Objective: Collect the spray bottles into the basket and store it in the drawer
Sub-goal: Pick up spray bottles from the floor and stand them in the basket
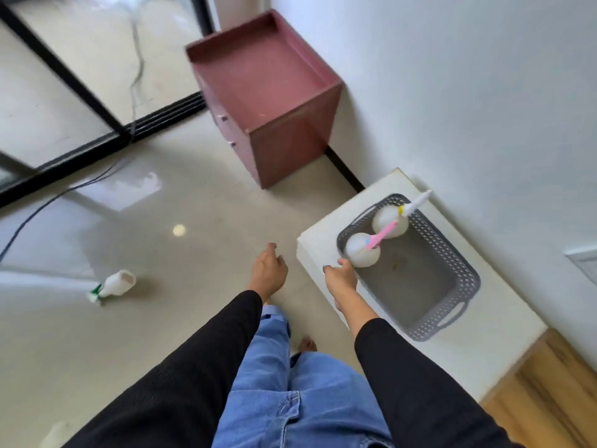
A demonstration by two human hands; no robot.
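A grey perforated basket (449, 305) sits on a white table top (491, 360) at the right. Inside it stand two white spray bottles, one with a pink trigger (361, 250) and one with a yellow-and-white trigger (389, 223). A third white bottle with a green trigger (114, 284) lies on its side on the floor at the left. My right hand (340, 276) is at the basket's near-left corner, right beside the pink-trigger bottle, fingers loosely curled with nothing in them. My left hand (268, 270) hangs over the floor, empty, fingers loosely apart.
A maroon drawer cabinet (290, 147) with two small knobs stands against the white wall beyond the table. A dark cable (42, 208) runs across the glossy tiled floor near a black-framed glass door (80, 85). My feet are below, between the table and the fallen bottle.
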